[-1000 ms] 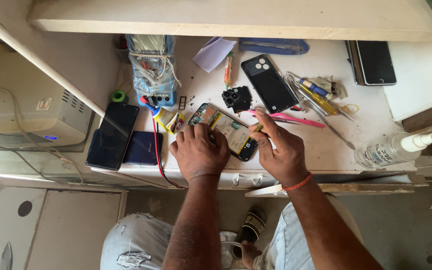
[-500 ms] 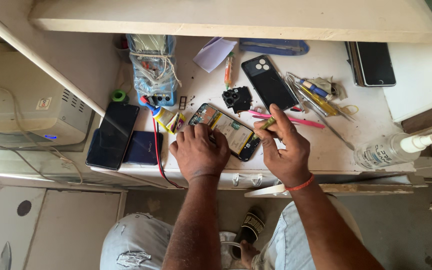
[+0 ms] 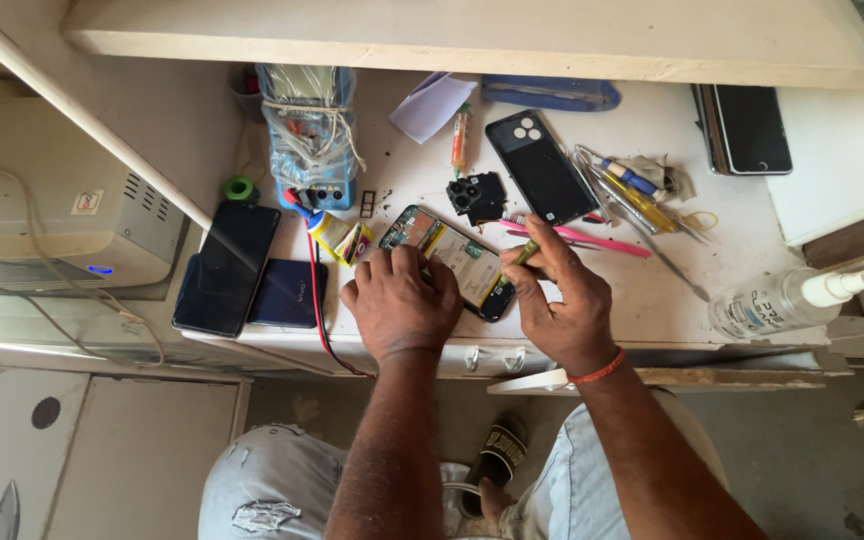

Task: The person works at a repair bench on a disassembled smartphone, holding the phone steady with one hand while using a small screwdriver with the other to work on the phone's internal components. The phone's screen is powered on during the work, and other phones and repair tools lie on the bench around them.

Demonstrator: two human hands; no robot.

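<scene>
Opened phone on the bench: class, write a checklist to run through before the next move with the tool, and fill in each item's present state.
1. Left hand steadies the opened phone: ok, fingers rest on it.
2. Right hand grips the tool: ok, green handle pinched in fingertips.
3. Tool tip seated on a screw: cannot tell, too small.
4. Phone lies flat on the bench: ok.
5. Back cover set apart from the work: ok, lies beyond the phone.
6. Red wire off the phone: ok, runs left of the left hand.
</scene>
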